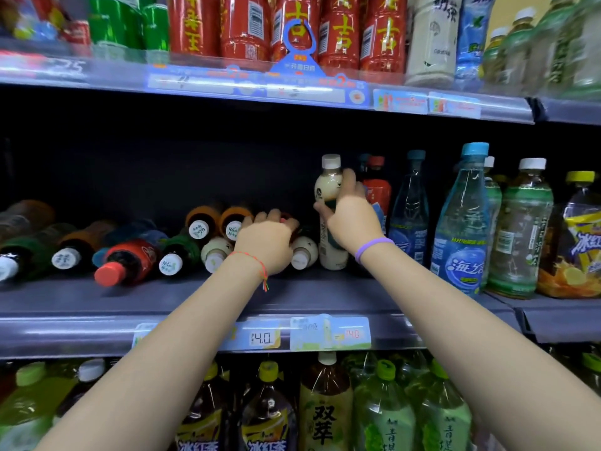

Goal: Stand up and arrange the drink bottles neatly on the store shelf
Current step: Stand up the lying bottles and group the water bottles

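Observation:
On the middle shelf [195,297] a cream milk-tea bottle [328,183] with a white cap stands upright, and my right hand [353,219] is wrapped around its middle. My left hand [266,242] rests on a lying bottle in the pile, fingers curled over it; that bottle is mostly hidden. Beside it lies another cream bottle [304,252], cap toward me. Several more bottles lie on their sides to the left, among them a red-capped cola bottle [128,260] and orange-labelled ones [201,222].
Upright bottles fill the shelf's right part: blue water bottles [463,222], green tea [518,236] and yellow iced tea [575,242]. Red tea bottles [338,30] stand on the upper shelf, large bottles [325,408] on the lower one. Price tags [328,333] hang on the shelf edge.

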Motion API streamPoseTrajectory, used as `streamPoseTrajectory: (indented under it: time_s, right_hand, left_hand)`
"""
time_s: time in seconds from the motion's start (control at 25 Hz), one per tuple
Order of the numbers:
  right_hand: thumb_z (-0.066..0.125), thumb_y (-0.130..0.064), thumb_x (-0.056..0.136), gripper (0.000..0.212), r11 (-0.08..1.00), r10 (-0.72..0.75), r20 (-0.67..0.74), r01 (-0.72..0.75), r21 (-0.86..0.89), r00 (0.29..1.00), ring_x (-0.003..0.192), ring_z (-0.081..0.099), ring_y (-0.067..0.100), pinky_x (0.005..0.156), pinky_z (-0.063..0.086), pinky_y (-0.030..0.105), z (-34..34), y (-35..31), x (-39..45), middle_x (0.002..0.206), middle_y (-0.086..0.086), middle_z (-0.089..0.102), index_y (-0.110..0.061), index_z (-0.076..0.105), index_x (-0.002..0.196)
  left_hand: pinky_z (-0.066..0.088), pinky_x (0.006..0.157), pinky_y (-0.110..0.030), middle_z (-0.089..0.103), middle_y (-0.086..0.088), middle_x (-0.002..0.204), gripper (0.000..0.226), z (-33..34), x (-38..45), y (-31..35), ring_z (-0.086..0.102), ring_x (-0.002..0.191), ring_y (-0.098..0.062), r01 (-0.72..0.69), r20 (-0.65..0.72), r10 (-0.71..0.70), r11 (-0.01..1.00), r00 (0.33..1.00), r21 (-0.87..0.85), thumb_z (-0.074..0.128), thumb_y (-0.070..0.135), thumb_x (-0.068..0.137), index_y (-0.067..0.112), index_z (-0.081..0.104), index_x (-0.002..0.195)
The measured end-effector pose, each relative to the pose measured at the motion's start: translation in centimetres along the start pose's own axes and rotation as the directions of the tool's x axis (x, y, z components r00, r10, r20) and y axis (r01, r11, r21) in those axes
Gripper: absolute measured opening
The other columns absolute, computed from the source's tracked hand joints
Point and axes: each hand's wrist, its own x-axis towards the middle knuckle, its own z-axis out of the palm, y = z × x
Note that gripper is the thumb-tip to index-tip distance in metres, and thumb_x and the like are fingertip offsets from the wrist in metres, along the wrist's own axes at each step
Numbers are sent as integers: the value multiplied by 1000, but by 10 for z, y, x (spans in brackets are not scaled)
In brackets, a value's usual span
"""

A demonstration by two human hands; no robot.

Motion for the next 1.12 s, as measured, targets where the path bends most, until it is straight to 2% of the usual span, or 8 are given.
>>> streamPoseTrajectory:
  time_s: [0.2,0.36,0.52,0.64,0.84,0.92,1.04,1.12]
  right_hand:
    - [56,-32,97,73,975,22,-49,-32,-218,999,109,59,30,82,46,32,11,-5,6,137,18,38,-1,18,151]
    - [62,-12,91,58,999,-4,-121,0,-38,993,118,49,37,92,46,41,12,-6,7,134,23,41,1,34,140]
    - [71,-6,68,59,885,-194,-306,32,-464,932,86,59,25,51,47,30,11,-5,11,94,10,58,-5,50,123]
    - [79,-10,56,64,852,-247,-262,81,-517,933,76,59,27,41,35,28,8,0,14,83,11,58,-9,45,111]
    - [67,-8,77,47,858,-217,-110,136,-496,970,99,55,34,55,38,34,2,-7,1,112,17,55,-9,54,122]
    - [57,-3,84,42,846,-261,72,263,-463,963,100,55,34,58,37,35,-2,-9,-8,119,14,50,-13,53,124]
    - [54,-7,88,45,795,-339,500,527,-301,797,98,57,32,64,37,34,8,-1,-27,118,9,44,-25,50,129]
    - [51,-4,88,47,780,-329,577,559,-281,748,95,57,32,66,37,34,16,2,-33,120,9,42,-28,50,129]
  left_hand:
    - [48,77,-42,45,-17,120,42,0,1,0,58,98,-38,25,-11,-25,999,1000,-39,46,9,93,21,52,133]
    - [36,65,-36,45,-18,114,42,3,0,0,54,86,-36,25,-76,-30,997,997,-71,46,1,88,17,53,127]
    - [34,64,-36,45,-17,110,38,1,0,-1,50,80,-35,28,-95,-37,995,995,-95,48,1,88,15,54,123]
    - [34,65,-35,45,-17,110,36,-2,-2,1,53,82,-36,21,-99,-31,995,995,-99,49,2,88,14,54,121]
    - [34,65,-35,45,-18,112,38,-3,-5,1,57,90,-39,34,-100,-44,994,994,-101,48,2,90,16,53,125]
    - [34,66,-35,46,-18,112,37,-7,-6,3,57,90,-40,28,-91,-37,994,995,-101,48,4,91,16,52,127]
    - [32,64,-35,47,-17,110,28,-19,-12,4,57,89,-40,31,-168,-56,988,984,-148,49,14,97,15,52,125]
    - [32,62,-37,48,-17,110,28,-26,-19,1,57,91,-38,52,-284,-111,977,952,-208,48,26,101,14,51,126]
